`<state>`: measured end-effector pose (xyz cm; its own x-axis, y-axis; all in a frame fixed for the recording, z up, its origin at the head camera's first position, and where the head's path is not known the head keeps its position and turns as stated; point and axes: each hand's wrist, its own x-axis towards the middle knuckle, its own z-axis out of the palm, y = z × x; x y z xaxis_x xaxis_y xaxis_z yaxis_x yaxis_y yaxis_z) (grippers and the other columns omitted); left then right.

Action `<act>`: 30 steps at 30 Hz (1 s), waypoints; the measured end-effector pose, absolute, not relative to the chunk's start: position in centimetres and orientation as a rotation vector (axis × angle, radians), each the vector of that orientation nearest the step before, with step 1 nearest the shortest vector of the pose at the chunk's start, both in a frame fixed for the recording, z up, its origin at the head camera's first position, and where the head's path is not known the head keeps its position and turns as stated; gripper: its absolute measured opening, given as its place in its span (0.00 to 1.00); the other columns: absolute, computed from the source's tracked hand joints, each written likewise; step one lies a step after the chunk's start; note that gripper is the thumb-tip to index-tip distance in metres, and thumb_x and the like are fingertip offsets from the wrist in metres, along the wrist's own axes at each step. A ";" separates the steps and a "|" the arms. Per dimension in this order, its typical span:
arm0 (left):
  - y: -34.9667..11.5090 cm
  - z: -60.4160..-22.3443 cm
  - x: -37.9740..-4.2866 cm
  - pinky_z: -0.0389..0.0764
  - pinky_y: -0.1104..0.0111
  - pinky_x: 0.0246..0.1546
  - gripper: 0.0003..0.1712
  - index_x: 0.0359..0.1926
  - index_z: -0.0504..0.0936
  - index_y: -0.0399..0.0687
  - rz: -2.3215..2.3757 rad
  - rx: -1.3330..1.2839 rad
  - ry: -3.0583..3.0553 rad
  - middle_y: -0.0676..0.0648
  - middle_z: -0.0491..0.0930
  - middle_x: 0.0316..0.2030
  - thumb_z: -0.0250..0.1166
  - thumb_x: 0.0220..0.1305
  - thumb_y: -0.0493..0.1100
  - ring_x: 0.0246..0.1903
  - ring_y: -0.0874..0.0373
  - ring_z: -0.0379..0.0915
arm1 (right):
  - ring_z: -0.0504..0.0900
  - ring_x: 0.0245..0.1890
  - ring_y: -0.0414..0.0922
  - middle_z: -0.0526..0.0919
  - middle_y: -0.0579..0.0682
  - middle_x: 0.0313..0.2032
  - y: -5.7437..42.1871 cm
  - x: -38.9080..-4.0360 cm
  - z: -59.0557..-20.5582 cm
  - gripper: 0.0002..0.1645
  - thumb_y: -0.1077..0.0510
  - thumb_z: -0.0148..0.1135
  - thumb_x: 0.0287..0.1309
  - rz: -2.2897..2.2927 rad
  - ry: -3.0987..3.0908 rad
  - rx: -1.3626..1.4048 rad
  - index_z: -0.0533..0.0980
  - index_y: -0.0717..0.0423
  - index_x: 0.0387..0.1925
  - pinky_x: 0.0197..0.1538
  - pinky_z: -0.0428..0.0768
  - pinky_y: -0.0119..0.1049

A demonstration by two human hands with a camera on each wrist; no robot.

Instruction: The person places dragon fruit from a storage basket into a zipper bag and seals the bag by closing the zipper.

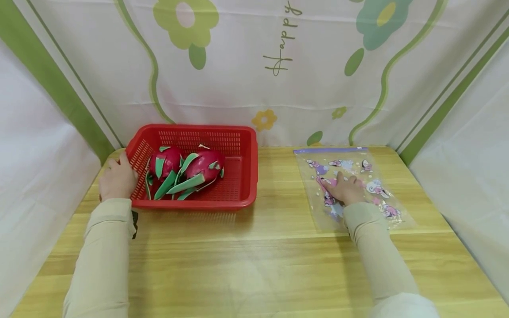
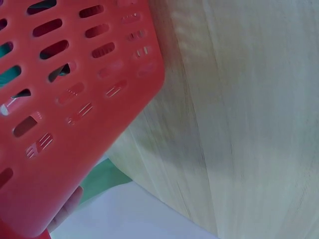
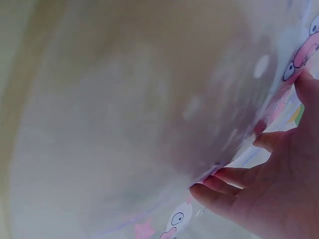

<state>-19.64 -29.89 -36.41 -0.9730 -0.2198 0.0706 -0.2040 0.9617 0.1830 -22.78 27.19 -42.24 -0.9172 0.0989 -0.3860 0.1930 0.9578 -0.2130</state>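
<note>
Flat-fingered, right hand presses the printed zip bag, lengthwise away, seal far; left hand grips the red basket.

the head view looks forward and down over the whole wooden table to the curtain behind. the left wrist view sits tight against the red basket at the table's left edge; the right wrist view is pressed close to the printed bag towards the right edge, blurred. the head view shares both.
</note>
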 end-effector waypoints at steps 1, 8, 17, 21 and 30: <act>-29.9 -36.4 -19.7 0.72 0.38 0.34 0.31 0.64 0.49 0.21 -0.269 0.330 -3.021 0.14 0.61 0.47 0.44 0.67 0.38 0.40 0.23 0.66 | 0.42 0.66 0.79 0.37 0.86 0.65 27.1 -22.8 -42.1 0.57 0.26 0.32 0.63 -0.348 2.729 0.210 0.36 0.65 0.73 0.63 0.56 0.71; -29.9 -36.1 -19.6 0.72 0.37 0.35 0.32 0.65 0.48 0.21 -0.292 0.343 -3.017 0.14 0.61 0.47 0.44 0.66 0.38 0.41 0.22 0.66 | 0.37 0.67 0.79 0.32 0.85 0.65 27.1 -23.2 -41.5 0.57 0.26 0.32 0.63 -0.365 2.672 0.220 0.33 0.64 0.73 0.64 0.55 0.72; -30.3 -35.9 -19.7 0.71 0.36 0.39 0.35 0.67 0.45 0.23 -0.301 0.380 -3.052 0.14 0.58 0.51 0.43 0.66 0.39 0.45 0.22 0.64 | 0.34 0.67 0.79 0.27 0.82 0.66 27.8 -23.4 -40.7 0.53 0.31 0.35 0.67 -0.392 2.583 0.110 0.30 0.63 0.73 0.63 0.48 0.76; -30.4 -35.8 -19.7 0.71 0.36 0.39 0.35 0.67 0.44 0.23 -0.300 0.381 -3.058 0.14 0.58 0.51 0.44 0.67 0.40 0.45 0.22 0.64 | 0.39 0.66 0.80 0.35 0.84 0.66 28.4 -23.4 -40.3 0.51 0.36 0.42 0.68 -0.343 2.607 -0.031 0.36 0.67 0.72 0.63 0.49 0.75; -30.5 -35.8 -19.7 0.72 0.37 0.37 0.35 0.67 0.45 0.23 -0.287 0.374 -3.055 0.14 0.59 0.50 0.44 0.66 0.40 0.43 0.22 0.65 | 0.55 0.64 0.77 0.55 0.82 0.64 29.9 -24.0 -39.0 0.45 0.42 0.45 0.69 -0.435 2.670 -0.110 0.49 0.76 0.67 0.64 0.59 0.67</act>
<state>-19.72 -30.47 -35.79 -0.9695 -0.2435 0.0270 -0.2342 0.9535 0.1895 -24.01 29.89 -39.03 -0.9039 -0.1442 -0.4026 -0.0089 0.9476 -0.3193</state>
